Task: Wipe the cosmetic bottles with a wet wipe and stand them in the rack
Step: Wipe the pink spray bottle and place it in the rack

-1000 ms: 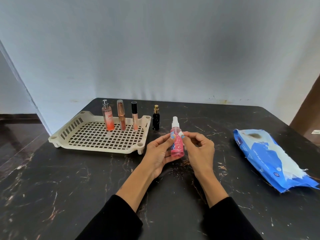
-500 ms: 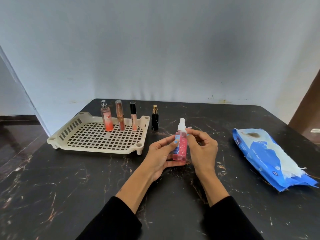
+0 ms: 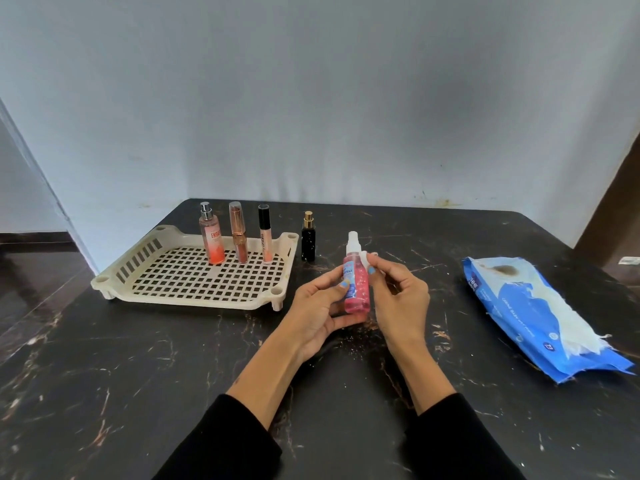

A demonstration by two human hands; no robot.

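Left hand [image 3: 320,308] gripped the pink spray bottle [image 3: 356,287] upright above the black marble table [image 3: 138,375], thumb across its label; right hand [image 3: 398,296] pinched a small white wipe [image 3: 367,258] against the bottle's neck; cream rack [image 3: 166,268] held three bottles upright along its far edge; black bottle [image 3: 308,242] stood just beside the rack; blue wipes pack [image 3: 540,317] lay well apart at right.

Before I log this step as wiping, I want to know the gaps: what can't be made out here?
Head view only:
- Any wipe at the pink spray bottle: only a small white bit shows at the right hand, whose fingers cover the rest.
- Bottle's back: hidden by left hand.
- Label print: too small.
- Wipes pack count: wrapper hides it.
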